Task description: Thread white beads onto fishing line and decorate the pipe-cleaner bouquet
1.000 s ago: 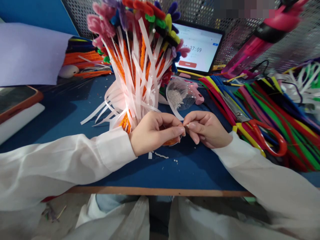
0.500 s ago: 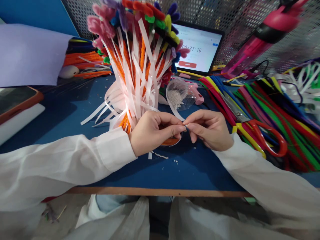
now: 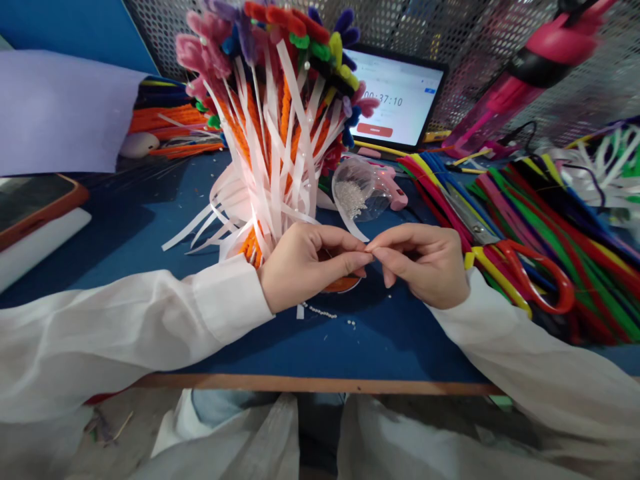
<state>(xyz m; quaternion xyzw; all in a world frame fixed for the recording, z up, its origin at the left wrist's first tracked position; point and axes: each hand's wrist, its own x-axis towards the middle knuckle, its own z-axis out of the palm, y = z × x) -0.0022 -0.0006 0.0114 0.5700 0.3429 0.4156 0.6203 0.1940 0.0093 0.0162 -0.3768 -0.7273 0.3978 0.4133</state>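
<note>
Left hand and right hand meet fingertip to fingertip, pinching white strip end; beads near on surface.

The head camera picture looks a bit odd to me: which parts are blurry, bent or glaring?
Head view: the pink bottle at the top right is smeared and soft; the table edge and sleeves bow outward from wide-angle distortion; the laptop screen glows bright, though its timer is readable; both hands, left hand and right hand, are sharp and cast a soft shadow on the blue tabletop.
</note>
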